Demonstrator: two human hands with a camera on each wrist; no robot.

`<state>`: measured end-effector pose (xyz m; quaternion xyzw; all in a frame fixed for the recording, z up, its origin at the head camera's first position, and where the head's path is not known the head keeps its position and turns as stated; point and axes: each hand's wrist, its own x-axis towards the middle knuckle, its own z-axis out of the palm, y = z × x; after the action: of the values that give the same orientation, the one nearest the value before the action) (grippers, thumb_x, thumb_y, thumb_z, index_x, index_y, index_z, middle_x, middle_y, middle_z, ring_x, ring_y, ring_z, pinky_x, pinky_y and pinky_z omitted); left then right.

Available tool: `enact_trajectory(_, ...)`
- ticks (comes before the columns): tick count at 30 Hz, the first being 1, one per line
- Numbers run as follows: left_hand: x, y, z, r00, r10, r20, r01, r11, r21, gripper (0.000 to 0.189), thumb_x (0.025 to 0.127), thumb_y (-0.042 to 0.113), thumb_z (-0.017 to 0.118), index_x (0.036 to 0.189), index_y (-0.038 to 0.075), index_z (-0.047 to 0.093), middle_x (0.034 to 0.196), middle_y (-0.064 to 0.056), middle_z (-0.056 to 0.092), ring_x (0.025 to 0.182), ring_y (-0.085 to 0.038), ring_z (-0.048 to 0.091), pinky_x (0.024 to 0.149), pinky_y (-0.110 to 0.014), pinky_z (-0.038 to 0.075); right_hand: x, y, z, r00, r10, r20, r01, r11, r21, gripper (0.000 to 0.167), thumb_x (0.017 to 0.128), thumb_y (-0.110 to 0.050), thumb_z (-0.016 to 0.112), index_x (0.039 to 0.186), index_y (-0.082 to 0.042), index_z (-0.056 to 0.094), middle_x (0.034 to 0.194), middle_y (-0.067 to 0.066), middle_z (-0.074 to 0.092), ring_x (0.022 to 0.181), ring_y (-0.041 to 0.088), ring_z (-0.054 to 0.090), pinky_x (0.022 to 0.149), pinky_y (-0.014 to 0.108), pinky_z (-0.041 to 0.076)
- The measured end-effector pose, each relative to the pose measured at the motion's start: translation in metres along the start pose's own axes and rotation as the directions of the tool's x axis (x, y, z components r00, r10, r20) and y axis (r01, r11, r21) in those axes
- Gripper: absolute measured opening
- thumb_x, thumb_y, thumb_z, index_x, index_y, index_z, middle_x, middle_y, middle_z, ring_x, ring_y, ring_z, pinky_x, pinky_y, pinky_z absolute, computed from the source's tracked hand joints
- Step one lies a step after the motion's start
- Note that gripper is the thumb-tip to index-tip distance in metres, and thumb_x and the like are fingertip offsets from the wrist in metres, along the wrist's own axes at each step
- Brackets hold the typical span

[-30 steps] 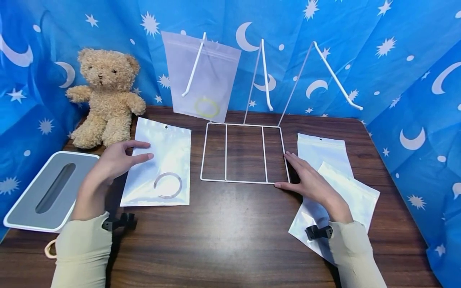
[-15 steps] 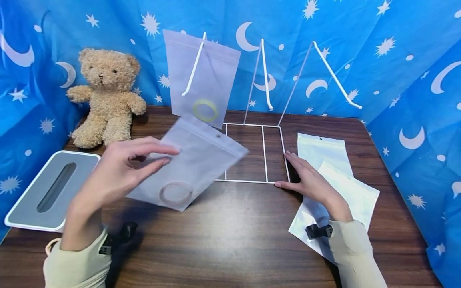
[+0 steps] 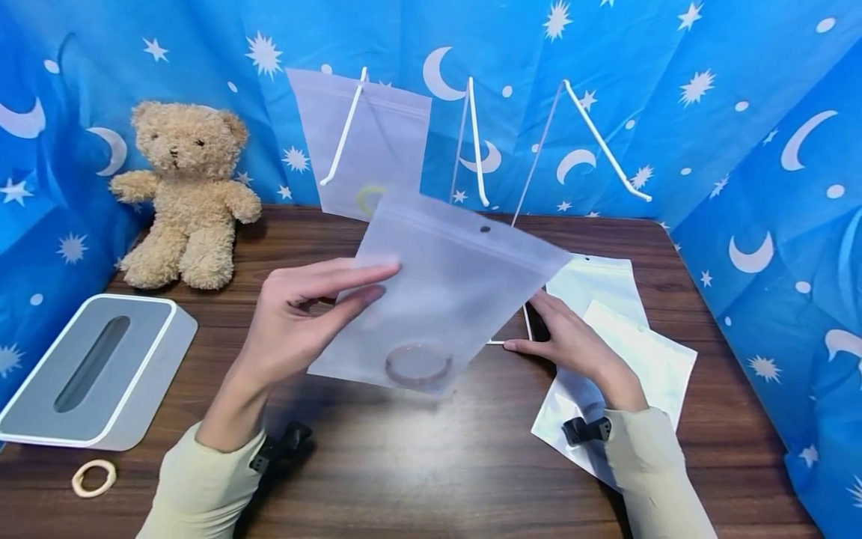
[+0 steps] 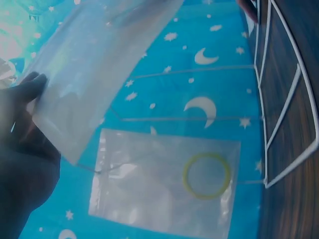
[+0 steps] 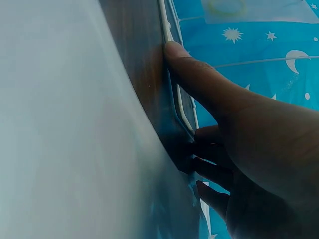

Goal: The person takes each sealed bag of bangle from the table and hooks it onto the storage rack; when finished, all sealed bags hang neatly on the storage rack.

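Observation:
My left hand pinches the left edge of a frosted zip-lock bag between thumb and fingers. The bag is raised and tilted, with a round hang hole near its top and a brownish ring low inside it. It covers most of the base of a white wire display rack, which has three hooks. My right hand touches the base's front right corner, thumb on the front wire and fingers along the side. Another zip-lock bag, holding a yellow ring, hangs on the left hook.
Several more silvery bags lie overlapping under and beside the right forearm. At the left stand a teddy bear and a grey-topped tissue box. A beige ring lies in front of the box. Blue star-patterned cloth walls the table.
My left hand has picked up the bag from the table's left side and carried it rightward and up, over the rack's base. My right hand stays at the rack's corner. The head view has shifted slightly.

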<state>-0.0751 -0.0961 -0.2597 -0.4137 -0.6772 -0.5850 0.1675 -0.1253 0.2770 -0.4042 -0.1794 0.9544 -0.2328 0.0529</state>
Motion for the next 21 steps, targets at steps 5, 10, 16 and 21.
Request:
enact_trajectory(5, 0.003, -0.008, 0.006, 0.996, -0.066, -0.068, 0.065, 0.998, -0.014, 0.034, 0.081, -0.021, 0.066, 0.111, -0.006, 0.072, 0.113, -0.016, 0.070, 0.076, -0.012, 0.061, 0.045, -0.020, 0.029, 0.000, -0.001, -0.001, 0.999, 0.026, 0.026, -0.025, 1.000, -0.011, 0.103, 0.082, -0.061, 0.070, 0.158, -0.017, 0.018, 0.160, 0.012, 0.021, 0.145, 0.036, 0.020, 0.111, 0.056, 0.024)
enact_trajectory(10, 0.005, -0.014, 0.008, 0.993, -0.071, -0.094, 0.068, 0.997, -0.029, 0.032, 0.080, -0.022, 0.066, 0.109, -0.009, 0.071, 0.111, -0.018, 0.070, 0.086, -0.014, 0.065, 0.048, -0.021, 0.032, 0.001, 0.000, -0.001, 0.999, 0.033, 0.036, -0.032, 0.999, -0.027, 0.105, 0.080, -0.064, 0.069, 0.157, -0.011, 0.022, 0.160, 0.014, 0.020, 0.145, 0.035, 0.019, 0.110, 0.056, 0.024)
enact_trajectory(16, 0.008, -0.017, 0.011, 0.989, -0.082, -0.123, 0.079, 0.996, -0.032, 0.030, 0.081, -0.021, 0.066, 0.108, -0.010, 0.071, 0.110, -0.018, 0.070, 0.095, -0.017, 0.065, 0.050, -0.021, 0.035, 0.000, 0.001, -0.002, 0.999, 0.034, 0.027, -0.033, 0.999, -0.032, 0.104, 0.080, -0.063, 0.070, 0.157, -0.009, 0.023, 0.160, 0.015, 0.021, 0.145, 0.035, 0.020, 0.111, 0.055, 0.025)
enact_trajectory(21, 0.010, -0.019, 0.012, 0.989, -0.083, -0.123, 0.080, 0.996, -0.033, 0.029, 0.082, -0.020, 0.066, 0.108, -0.010, 0.071, 0.110, -0.018, 0.070, 0.076, -0.013, 0.060, 0.045, -0.022, 0.028, -0.001, 0.000, -0.001, 0.998, 0.044, 0.034, -0.044, 0.999, -0.027, 0.104, 0.080, -0.062, 0.070, 0.156, -0.009, 0.023, 0.160, 0.014, 0.021, 0.145, 0.034, 0.020, 0.111, 0.054, 0.024)
